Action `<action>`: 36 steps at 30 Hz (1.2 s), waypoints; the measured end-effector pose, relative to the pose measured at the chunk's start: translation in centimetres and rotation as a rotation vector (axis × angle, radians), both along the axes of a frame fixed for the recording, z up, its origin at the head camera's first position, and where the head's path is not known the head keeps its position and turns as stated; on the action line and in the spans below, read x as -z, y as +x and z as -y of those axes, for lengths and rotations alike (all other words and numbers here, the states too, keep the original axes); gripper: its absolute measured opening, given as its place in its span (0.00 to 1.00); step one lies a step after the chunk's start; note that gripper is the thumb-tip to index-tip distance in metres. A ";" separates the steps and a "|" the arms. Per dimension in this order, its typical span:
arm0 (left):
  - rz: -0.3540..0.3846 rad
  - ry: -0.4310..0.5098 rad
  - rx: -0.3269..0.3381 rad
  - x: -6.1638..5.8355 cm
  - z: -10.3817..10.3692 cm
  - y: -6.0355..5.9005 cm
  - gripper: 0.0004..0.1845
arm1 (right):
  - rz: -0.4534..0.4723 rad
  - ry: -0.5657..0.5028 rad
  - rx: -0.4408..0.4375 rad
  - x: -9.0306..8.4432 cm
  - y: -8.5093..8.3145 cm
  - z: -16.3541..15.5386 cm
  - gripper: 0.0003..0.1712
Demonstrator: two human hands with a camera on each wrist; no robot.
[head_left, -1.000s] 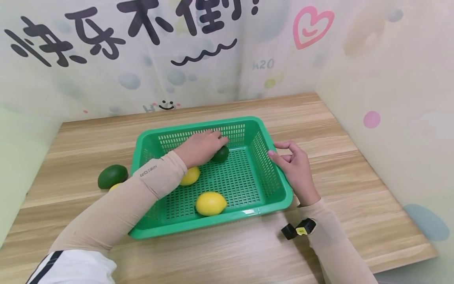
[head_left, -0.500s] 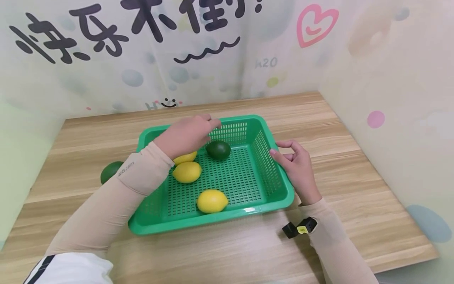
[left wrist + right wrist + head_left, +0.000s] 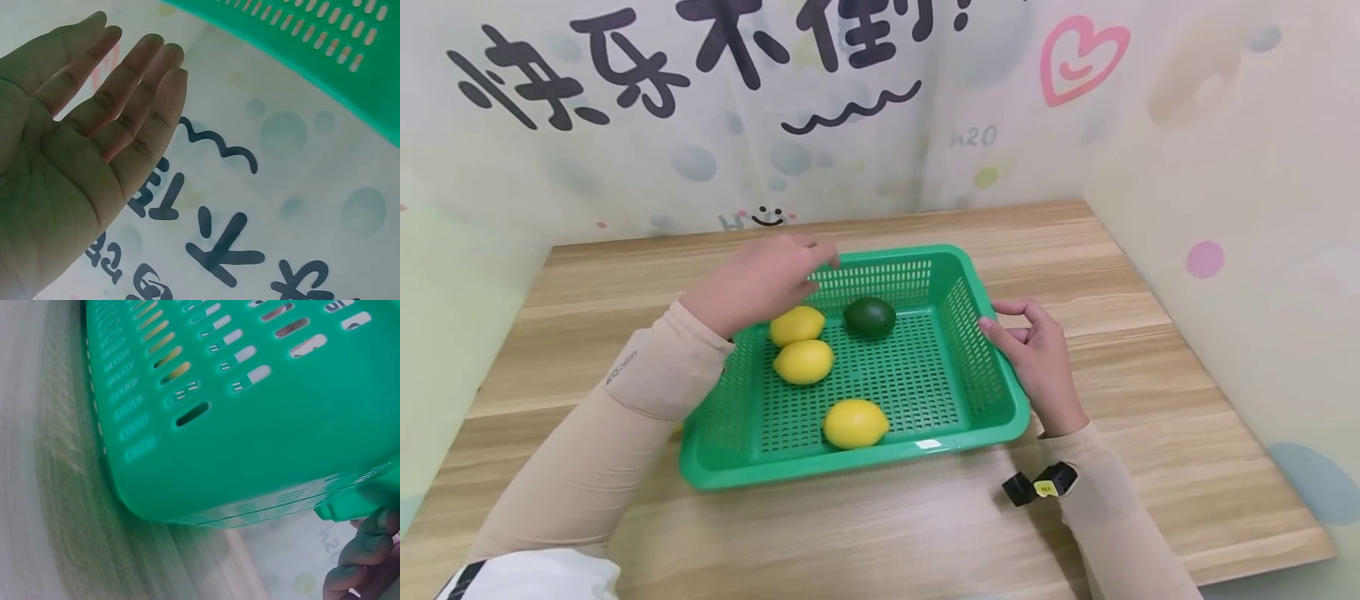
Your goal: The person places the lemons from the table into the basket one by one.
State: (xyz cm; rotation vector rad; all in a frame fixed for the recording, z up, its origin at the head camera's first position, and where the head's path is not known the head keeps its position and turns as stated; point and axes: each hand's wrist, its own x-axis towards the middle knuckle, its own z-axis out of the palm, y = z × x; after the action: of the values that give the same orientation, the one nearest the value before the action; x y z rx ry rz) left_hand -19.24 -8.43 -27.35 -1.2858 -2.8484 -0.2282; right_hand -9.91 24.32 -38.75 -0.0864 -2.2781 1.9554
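A green slotted basket (image 3: pixel 880 454) sits mid-table and holds three yellow lemons (image 3: pixel 803 362) and one dark green fruit (image 3: pixel 870 317) near its back wall. My left hand (image 3: pixel 760 279) hovers over the basket's back left corner, fingers straight and empty. The left wrist view shows that open palm (image 3: pixel 94 137) below the basket wall (image 3: pixel 325 44). My right hand (image 3: pixel 1033 350) rests against the basket's right rim with its thumb, fingers loosely curled. In the right wrist view those fingertips (image 3: pixel 362 562) lie beside the basket (image 3: pixel 250 425) rim.
The wooden table (image 3: pixel 1150 400) is boxed in by printed panels at the back and both sides. A small black device with a yellow tag (image 3: pixel 1037 486) sits at my right wrist. My left forearm (image 3: pixel 625 417) crosses the table left of the basket.
My left hand has let go of the dark green fruit, leaving it in the basket, and has lifted back and to the left. The right hand has stayed at the rim.
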 end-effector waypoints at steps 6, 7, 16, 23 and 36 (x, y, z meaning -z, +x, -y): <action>0.048 -0.002 -0.018 0.3 1.1 0.6 0.21 | 0.007 -0.005 0.006 -0.4 0.1 0.2 0.26; 0.051 -0.005 -0.020 0.4 1.2 0.6 0.22 | 0.010 -0.004 0.007 -0.3 0.1 0.2 0.26; 0.041 0.022 -0.030 1.0 2.4 1.3 0.24 | 0.017 0.011 0.010 -0.2 0.2 0.2 0.26; 0.046 0.054 -0.037 1.1 3.7 1.7 0.23 | 0.018 0.008 0.003 -0.4 0.1 0.2 0.26; 0.078 0.067 -0.088 1.5 5.3 2.0 0.22 | 0.014 0.000 -0.001 -0.3 0.0 0.2 0.25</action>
State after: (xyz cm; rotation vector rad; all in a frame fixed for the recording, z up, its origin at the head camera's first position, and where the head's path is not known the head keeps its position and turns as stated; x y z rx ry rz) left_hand -17.25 -13.71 -28.88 -1.1618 -2.9256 -0.3761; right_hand -9.94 24.16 -38.42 -0.0988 -2.2869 1.9614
